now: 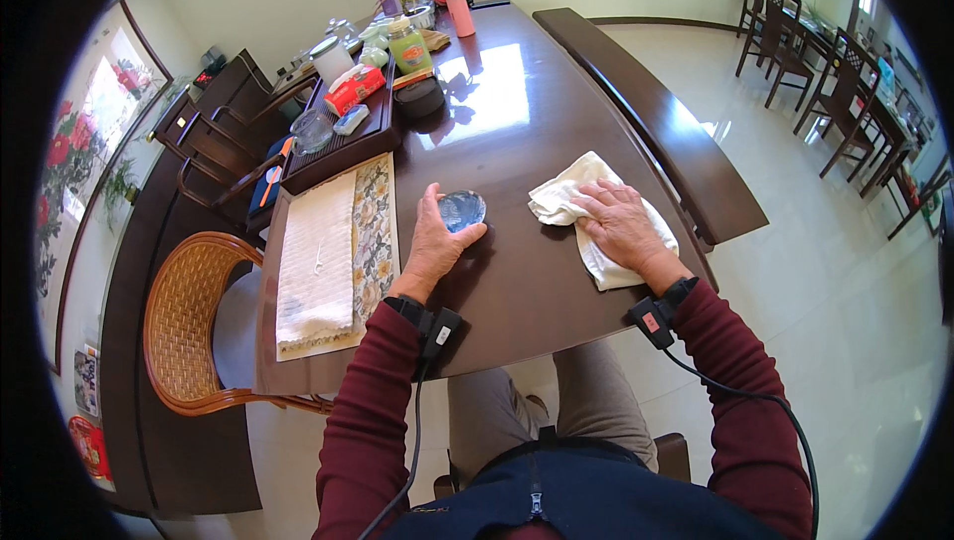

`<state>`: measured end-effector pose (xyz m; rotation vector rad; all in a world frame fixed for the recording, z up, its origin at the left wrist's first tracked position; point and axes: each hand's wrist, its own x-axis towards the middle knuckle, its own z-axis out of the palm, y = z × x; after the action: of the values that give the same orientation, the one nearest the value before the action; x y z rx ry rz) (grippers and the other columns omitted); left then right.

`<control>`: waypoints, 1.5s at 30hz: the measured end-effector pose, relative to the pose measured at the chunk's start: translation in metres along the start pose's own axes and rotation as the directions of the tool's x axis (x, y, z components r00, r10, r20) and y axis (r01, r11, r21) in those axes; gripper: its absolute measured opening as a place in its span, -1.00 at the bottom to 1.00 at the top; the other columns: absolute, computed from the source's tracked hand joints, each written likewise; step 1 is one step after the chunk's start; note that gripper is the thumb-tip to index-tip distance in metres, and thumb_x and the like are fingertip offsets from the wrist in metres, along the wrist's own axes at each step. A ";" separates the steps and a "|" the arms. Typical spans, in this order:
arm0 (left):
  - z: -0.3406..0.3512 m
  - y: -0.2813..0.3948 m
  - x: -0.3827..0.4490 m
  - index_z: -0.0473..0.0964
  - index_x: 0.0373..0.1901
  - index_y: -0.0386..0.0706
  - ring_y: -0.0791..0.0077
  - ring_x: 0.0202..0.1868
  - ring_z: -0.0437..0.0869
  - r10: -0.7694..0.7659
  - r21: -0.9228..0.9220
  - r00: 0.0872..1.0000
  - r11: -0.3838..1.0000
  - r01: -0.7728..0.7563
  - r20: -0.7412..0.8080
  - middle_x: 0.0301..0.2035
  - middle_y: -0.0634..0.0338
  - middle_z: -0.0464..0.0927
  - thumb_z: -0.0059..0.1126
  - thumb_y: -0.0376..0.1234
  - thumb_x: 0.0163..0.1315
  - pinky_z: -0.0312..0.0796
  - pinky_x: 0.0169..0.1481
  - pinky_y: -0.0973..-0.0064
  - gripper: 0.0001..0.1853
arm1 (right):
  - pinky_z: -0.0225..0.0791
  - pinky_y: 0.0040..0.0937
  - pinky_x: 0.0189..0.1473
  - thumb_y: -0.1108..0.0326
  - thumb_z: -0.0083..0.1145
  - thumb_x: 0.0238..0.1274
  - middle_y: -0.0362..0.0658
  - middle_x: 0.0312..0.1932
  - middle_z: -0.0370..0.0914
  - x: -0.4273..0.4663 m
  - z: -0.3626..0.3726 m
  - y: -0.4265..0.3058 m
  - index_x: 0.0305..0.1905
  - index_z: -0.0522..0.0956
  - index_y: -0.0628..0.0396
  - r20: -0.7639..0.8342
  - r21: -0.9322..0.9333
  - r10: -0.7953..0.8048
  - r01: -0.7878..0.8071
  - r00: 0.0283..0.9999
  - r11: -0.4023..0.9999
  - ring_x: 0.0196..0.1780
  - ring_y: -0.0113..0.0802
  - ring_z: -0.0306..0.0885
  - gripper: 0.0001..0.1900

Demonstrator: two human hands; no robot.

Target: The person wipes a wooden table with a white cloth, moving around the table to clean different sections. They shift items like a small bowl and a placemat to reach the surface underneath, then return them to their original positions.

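Note:
My left hand [436,246] is curved around a small round glass dish with a bluish look [462,211], thumb on its near side and fingers on its left. The dish is at the middle of the dark, glossy wooden table [514,272]. To the right, my right hand [615,227] lies flat, palm down, on a crumpled white cloth [590,175] near the table's right edge. Whether its fingers grip the cloth cannot be told. Each wrist wears a black strap with a small box and a cable.
Left of my left hand lie a folded cream quilted cloth [317,264] and a floral mat [375,223]. A wooden tea tray [343,156] beyond bears a glass jar [311,132] and a red tissue pack [355,91]. A pink bottle [460,12] stands farther back. A bench [648,115] runs along the right.

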<state>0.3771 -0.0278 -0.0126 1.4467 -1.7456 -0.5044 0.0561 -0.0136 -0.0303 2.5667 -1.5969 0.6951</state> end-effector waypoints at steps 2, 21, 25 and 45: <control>0.003 0.002 0.006 0.09 0.43 -0.36 0.04 0.31 0.40 0.009 0.032 1.000 0.999 -0.009 -0.009 0.24 -0.18 0.35 0.58 -0.15 -0.08 0.27 0.41 0.30 0.10 | -0.06 -0.01 0.52 0.11 0.00 0.41 -0.20 0.40 0.42 0.000 0.002 0.000 0.27 0.54 -0.10 -0.010 -0.020 0.008 -0.008 1.000 1.000 0.52 -0.15 0.21 -0.59; -0.002 0.002 0.021 0.14 0.41 -0.40 0.06 0.29 0.44 0.016 0.142 1.000 0.990 -0.018 0.014 0.22 -0.18 0.40 0.58 -0.13 -0.08 0.29 0.40 0.32 0.08 | -0.06 -0.04 0.52 0.10 0.00 0.41 -0.21 0.41 0.42 0.001 -0.002 -0.002 0.29 0.55 -0.12 0.012 0.006 0.048 -0.048 0.999 0.999 0.53 -0.18 0.20 -0.57; -0.003 -0.002 0.026 0.14 0.41 -0.40 0.06 0.29 0.44 0.006 0.124 1.000 0.992 -0.008 0.018 0.22 -0.19 0.40 0.59 -0.14 -0.08 0.29 0.39 0.32 0.08 | -0.07 -0.03 0.53 0.11 0.00 0.41 -0.21 0.41 0.41 0.001 -0.002 -0.002 0.30 0.54 -0.11 0.015 -0.002 0.042 -0.042 0.999 0.999 0.53 -0.18 0.20 -0.57; -0.015 -0.024 0.077 0.13 0.42 -0.37 0.32 0.17 0.52 -0.067 -0.237 0.998 0.970 0.061 -0.017 0.21 -0.05 0.40 0.51 -0.20 0.10 0.45 0.22 0.49 -0.05 | -0.04 -0.03 0.50 0.17 0.05 0.39 -0.21 0.37 0.44 0.001 -0.003 -0.005 0.25 0.56 -0.11 -0.024 0.021 0.029 -0.028 0.999 0.999 0.51 -0.14 0.22 -0.62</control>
<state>0.4016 -0.1038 0.0040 1.3369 -1.5644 -0.7015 0.0592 -0.0111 -0.0263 2.5443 -1.6311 0.7451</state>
